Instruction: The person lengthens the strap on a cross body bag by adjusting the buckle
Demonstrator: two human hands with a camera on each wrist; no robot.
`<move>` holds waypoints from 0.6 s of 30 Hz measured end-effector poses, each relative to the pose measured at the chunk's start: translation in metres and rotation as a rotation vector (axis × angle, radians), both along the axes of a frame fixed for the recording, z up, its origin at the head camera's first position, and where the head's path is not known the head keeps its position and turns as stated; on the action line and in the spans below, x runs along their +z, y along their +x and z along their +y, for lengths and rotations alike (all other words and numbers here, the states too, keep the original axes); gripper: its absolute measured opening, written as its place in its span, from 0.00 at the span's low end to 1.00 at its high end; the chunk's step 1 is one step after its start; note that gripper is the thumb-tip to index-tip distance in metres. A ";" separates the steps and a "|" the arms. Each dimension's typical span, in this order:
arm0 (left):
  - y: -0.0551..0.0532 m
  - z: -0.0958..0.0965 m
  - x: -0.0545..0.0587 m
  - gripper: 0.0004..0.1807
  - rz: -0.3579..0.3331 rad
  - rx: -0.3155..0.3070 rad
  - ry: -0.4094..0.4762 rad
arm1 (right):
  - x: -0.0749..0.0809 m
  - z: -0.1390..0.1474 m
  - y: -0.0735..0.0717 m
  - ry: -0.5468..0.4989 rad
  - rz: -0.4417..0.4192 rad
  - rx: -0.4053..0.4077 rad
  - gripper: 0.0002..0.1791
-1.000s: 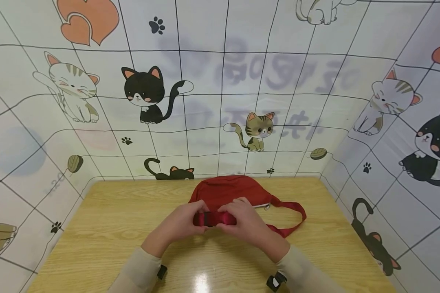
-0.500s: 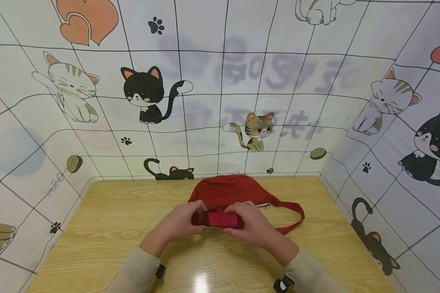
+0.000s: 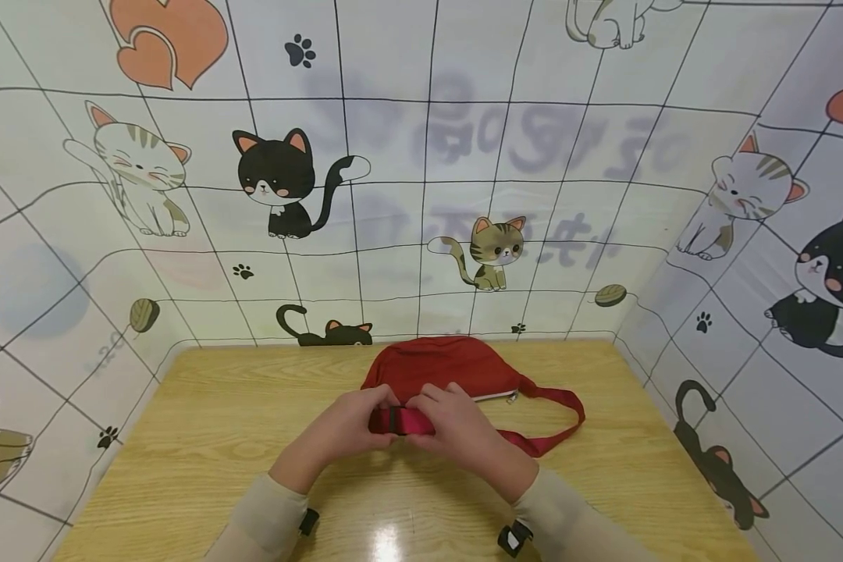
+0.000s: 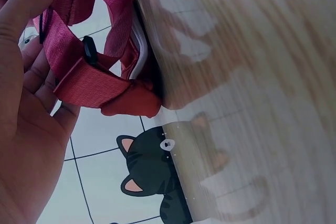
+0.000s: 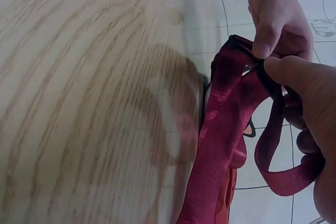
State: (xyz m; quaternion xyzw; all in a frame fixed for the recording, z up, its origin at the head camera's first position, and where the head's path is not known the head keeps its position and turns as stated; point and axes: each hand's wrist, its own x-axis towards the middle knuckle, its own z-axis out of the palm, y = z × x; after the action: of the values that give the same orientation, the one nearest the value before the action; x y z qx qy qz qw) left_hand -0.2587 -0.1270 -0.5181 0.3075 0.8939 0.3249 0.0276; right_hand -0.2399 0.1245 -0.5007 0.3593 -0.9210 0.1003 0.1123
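Observation:
A red waist bag [image 3: 439, 365] lies at the back of the table, its white zipper [image 3: 495, 396] facing forward. Just in front of it, both hands hold its crimson strap [image 3: 416, 422] off the tabletop. My left hand [image 3: 351, 421] pinches the strap beside a black plastic slider [image 3: 395, 420]. From the right, my right hand [image 3: 457, 428] grips the same strap, fingers on top and thumb below. In the right wrist view its thumb presses at a black plastic piece [image 5: 268, 80], close to the left thumb, and a strap loop [image 5: 283, 179] hangs below its fingers.
The rest of the strap [image 3: 572, 414] curves out on the wooden table [image 3: 253, 390] to the right of the bag. Cat-printed white sheeting [image 3: 407, 187] rises behind the table and along both sides.
My right hand slid right along the strap, then came back left, closer to my left hand. The left hand and bag stayed nearly in place.

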 end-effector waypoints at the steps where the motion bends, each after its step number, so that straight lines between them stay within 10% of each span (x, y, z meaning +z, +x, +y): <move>1: 0.000 0.000 0.000 0.24 0.000 -0.002 0.001 | -0.001 0.001 0.000 -0.015 0.002 0.004 0.26; 18: -0.004 -0.004 -0.004 0.23 0.014 0.004 0.004 | -0.017 0.052 0.004 -0.377 -0.051 0.033 0.26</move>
State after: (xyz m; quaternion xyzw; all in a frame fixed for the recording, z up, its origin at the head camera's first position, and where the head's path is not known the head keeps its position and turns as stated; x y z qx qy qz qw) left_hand -0.2628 -0.1311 -0.5223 0.3081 0.8941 0.3245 0.0200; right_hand -0.2360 0.1761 -0.5182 0.3443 -0.8824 0.2821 0.1526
